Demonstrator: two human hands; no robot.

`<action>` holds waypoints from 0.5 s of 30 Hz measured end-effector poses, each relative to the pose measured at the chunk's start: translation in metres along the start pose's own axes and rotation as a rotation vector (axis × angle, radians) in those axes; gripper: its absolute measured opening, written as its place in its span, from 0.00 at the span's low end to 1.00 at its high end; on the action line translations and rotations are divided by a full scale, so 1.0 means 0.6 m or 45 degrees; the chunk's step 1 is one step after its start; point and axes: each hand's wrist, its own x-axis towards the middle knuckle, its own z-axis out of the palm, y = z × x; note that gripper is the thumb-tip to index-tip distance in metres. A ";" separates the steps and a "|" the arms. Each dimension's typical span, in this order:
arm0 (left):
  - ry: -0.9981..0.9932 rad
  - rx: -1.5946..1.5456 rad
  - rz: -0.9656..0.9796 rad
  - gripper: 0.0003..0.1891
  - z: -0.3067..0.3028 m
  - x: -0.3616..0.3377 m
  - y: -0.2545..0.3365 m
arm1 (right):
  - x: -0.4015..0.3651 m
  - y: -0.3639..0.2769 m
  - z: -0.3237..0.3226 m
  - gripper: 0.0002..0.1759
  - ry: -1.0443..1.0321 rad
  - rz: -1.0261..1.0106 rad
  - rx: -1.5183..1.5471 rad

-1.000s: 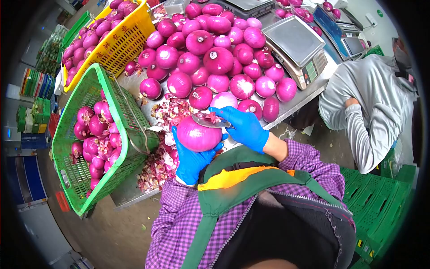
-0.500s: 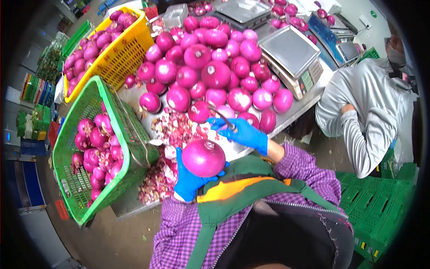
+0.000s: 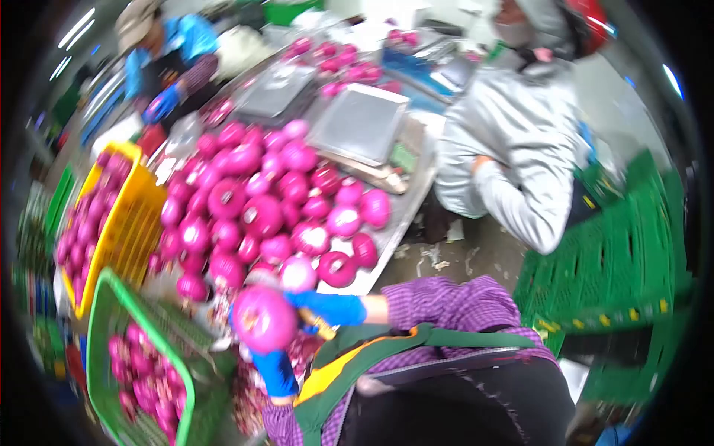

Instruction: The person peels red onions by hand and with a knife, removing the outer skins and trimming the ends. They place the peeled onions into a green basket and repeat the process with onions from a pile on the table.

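A large red onion point(image 3: 264, 318) rests in my left hand point(image 3: 274, 372), whose blue-gloved fingers are closed around its underside and side. My right hand point(image 3: 327, 306), also in a blue glove, is right beside the onion. From its grip sticks out the tan handle point(image 3: 318, 325) of a small knife; the blade is hidden now. Ahead of both hands a big pile of red onions point(image 3: 260, 215) covers the metal table point(image 3: 387, 260). Dry onion skins point(image 3: 249, 405) lie beneath and beside my left hand. Motion blurs the view.
At the left stand a green crate point(image 3: 190, 386) and a yellow crate point(image 3: 130, 238), both holding onions. Scales point(image 3: 358, 123) sit beyond the pile. A person in a grey top point(image 3: 513, 141) is at the right, near stacked green crates point(image 3: 610, 260). Another person in blue point(image 3: 190, 37) works at the far left.
My view has swung to the right and up, bringing the far person into sight. The onion and my right hand have come close together. The knife's blade, visible before, is now hidden.
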 end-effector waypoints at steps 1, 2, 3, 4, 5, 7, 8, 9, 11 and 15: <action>0.065 -0.299 0.031 0.46 -0.029 0.002 -0.041 | -0.028 -0.040 0.048 0.28 0.142 0.027 -0.017; 0.057 -0.307 0.004 0.43 -0.021 0.008 -0.028 | -0.052 -0.080 0.070 0.25 0.146 -0.065 -0.369; 0.065 -0.311 -0.016 0.40 -0.016 0.012 -0.013 | -0.068 -0.111 0.076 0.22 0.146 -0.133 -0.725; 0.125 -0.404 -0.053 0.40 -0.026 0.016 -0.020 | -0.059 -0.110 0.060 0.23 0.185 -0.199 -0.811; 0.199 -0.493 -0.090 0.40 -0.043 0.016 -0.028 | -0.037 -0.102 0.035 0.25 0.215 -0.255 -0.895; 0.227 -0.537 -0.126 0.41 -0.050 0.022 -0.033 | -0.022 -0.112 0.013 0.31 0.225 -0.510 -1.118; 0.243 -0.685 -0.187 0.41 -0.040 0.017 -0.031 | -0.033 -0.129 0.019 0.33 0.258 -0.626 -1.240; 0.277 -0.832 -0.242 0.41 -0.037 0.009 -0.027 | -0.044 -0.147 0.034 0.36 0.276 -0.732 -1.356; 0.025 -0.930 -0.130 0.40 -0.040 0.012 -0.039 | -0.066 -0.166 0.042 0.35 0.278 -0.686 -1.462; 0.060 -0.701 -0.280 0.40 -0.026 0.010 -0.015 | -0.075 -0.154 0.027 0.27 0.345 -0.636 -1.506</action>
